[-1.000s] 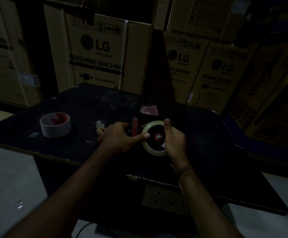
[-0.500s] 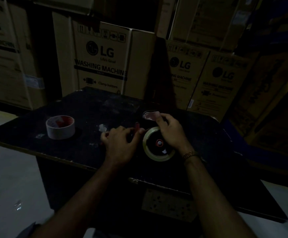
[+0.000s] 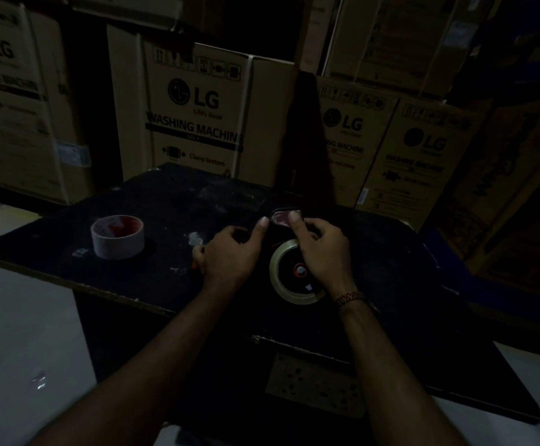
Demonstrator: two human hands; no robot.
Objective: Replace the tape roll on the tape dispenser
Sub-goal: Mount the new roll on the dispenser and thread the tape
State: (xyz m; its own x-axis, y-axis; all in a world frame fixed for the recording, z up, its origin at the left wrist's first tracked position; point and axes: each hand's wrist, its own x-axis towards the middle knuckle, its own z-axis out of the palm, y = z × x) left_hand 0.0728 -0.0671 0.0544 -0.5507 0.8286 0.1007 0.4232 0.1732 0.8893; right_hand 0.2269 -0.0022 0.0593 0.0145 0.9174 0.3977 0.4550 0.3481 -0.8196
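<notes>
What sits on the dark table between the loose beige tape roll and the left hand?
In the head view, only a small pale scrap on the dark table lies between the loose beige tape roll and the left hand.

A single head-worn wide-angle camera looks forward and down over a dark table (image 3: 423, 333), close enough that both forearms enter from the bottom edge. The left hand (image 3: 230, 255) and right hand (image 3: 323, 249) sit near centre frame, stacked cardboard boxes (image 3: 198, 117) filling the background.
</notes>
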